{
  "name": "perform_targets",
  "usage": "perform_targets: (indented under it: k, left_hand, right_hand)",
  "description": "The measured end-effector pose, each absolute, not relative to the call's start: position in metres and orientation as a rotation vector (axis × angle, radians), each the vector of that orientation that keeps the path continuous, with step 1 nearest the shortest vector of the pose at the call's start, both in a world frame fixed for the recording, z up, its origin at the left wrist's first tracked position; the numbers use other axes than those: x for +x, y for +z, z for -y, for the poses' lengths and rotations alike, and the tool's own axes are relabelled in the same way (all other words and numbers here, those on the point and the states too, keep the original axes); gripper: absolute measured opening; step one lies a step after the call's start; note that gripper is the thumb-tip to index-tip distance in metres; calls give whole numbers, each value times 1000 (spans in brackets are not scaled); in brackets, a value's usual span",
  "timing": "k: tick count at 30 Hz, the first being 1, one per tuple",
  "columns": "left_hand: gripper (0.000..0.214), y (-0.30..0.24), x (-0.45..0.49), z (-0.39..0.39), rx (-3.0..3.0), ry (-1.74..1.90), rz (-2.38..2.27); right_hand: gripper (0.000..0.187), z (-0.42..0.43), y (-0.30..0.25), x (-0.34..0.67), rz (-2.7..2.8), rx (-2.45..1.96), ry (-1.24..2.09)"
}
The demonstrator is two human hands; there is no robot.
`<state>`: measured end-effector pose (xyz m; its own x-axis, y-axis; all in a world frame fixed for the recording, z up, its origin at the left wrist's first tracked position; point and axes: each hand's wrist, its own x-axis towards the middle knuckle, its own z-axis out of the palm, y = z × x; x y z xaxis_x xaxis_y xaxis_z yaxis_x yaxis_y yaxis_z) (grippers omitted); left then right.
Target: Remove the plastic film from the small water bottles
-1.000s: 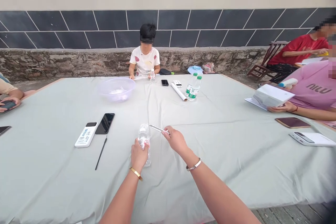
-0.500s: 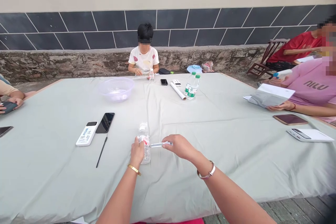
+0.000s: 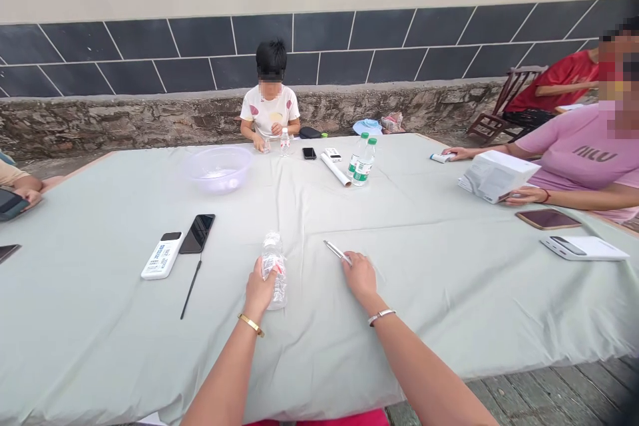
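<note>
My left hand (image 3: 260, 287) is wrapped round a clear plastic bottle (image 3: 277, 286) with a red-and-white label. Fingers cover part of the label, and whether the bottle holds liquid is hard to see. To the right of it, my right hand (image 3: 360, 276) is closed on a slim silver utility knife (image 3: 337, 251), low over the cloth. The knife's tip points away from me and to the left, apart from the bottle. The ends of my right fingers are partly hidden.
A pale cloth covers the table (image 3: 429, 306). Left of me lie a white power bank (image 3: 162, 258) and black phone (image 3: 198, 233). Farther off stand a purple basin (image 3: 219, 173) and green-capped bottles (image 3: 363, 165). A person at right holds a white box (image 3: 496, 176).
My right hand has drawn the knife away from the bottle, rightward and down towards the cloth. My left hand keeps its grip. At right, the person's white paper-like item now shows as a box.
</note>
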<state>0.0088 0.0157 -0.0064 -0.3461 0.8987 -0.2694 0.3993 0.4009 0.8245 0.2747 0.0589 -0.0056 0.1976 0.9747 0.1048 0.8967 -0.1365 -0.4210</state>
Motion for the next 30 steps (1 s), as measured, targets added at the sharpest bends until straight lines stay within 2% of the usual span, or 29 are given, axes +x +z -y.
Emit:
perform_targets:
  k: [2,4,8,11,23,30]
  left_hand:
    - [67,-5,12,-14,1147,861,-1934]
    - [67,-2,16,-13,1171,832,-1969]
    - [68,2,19,-12,1179,766,-2017]
    - [65,0,15,-13,1148,797,-1968]
    - [60,0,5,-10,1159,761,-2010]
    - [74,13,15,-3,1250,618,-2011]
  right_hand:
    - [26,-54,-6,264,1763,-2064,153]
    - [29,-44,-1,238,1760,-1953,213]
    - [39,-22,6,167,1770,-1766,803]
    - [37,-14,-1,135,1773,-1778,947]
    - [33,-15,-7,142,1533,-1773,1186]
    - [38,-7,8,144,1491,-1791,1494]
